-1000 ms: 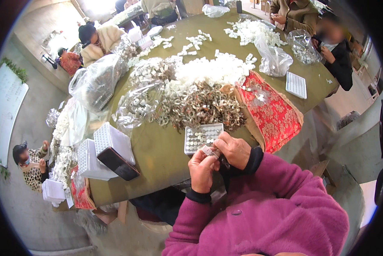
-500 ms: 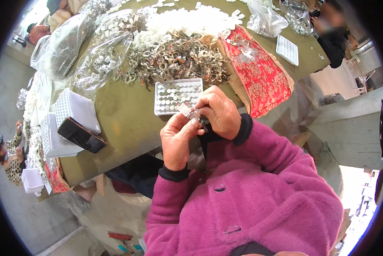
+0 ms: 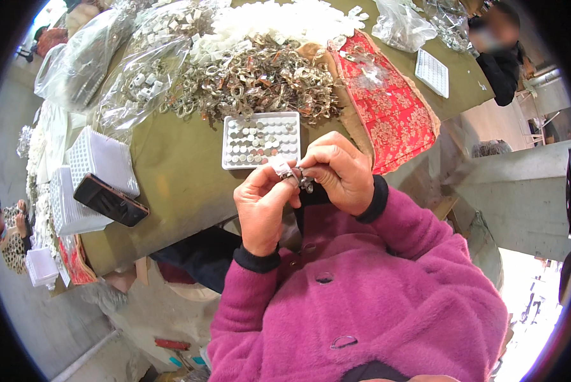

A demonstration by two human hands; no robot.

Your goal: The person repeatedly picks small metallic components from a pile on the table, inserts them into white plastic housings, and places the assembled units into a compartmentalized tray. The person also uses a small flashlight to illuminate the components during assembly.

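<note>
We see the left hand [image 3: 260, 213] pinching a small whitish piece [image 3: 279, 165] just this side of the tray [image 3: 227, 143], its long axis slanting down-right — toward the right hand [image 3: 342, 175], fingertips bunched beside a dark metal bit [image 3: 307, 183] (gripped or not, we cannot tell).

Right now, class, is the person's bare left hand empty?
No, the bare left hand pinches a small whitish piece, which juts out toward the white rectangular plastic tray.
</note>
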